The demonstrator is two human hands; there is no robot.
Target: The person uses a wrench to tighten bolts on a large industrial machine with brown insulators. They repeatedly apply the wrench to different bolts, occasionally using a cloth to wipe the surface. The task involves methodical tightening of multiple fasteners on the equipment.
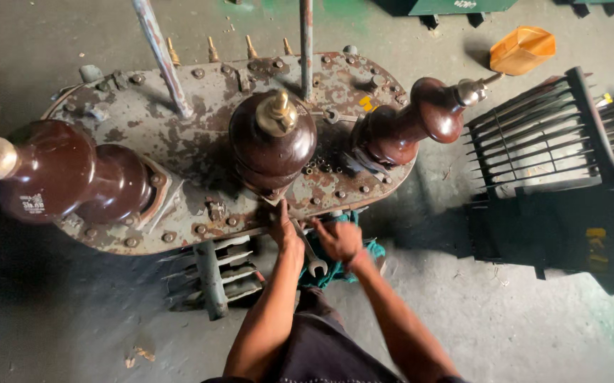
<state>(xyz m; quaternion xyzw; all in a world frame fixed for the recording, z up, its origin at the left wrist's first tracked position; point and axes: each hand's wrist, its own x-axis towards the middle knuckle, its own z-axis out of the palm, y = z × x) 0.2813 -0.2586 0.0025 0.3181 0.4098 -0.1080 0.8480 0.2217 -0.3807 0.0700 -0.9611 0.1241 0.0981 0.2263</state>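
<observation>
Left hand [283, 228] is pressing fingers together on the transformer lid [179, 142] edge; right hand [339, 239] is gripping the wrench [311, 257] between both hands.

Small white printed label [32, 203] stuck low on the dark brown insulator [66, 170] at far left of the rusty transformer lid [179, 135]. Yellow painted mark [367, 103] on that lid, just left of the right-hand insulator. Orange open carton [522, 50] on the floor, beyond the lid's right end.
</observation>
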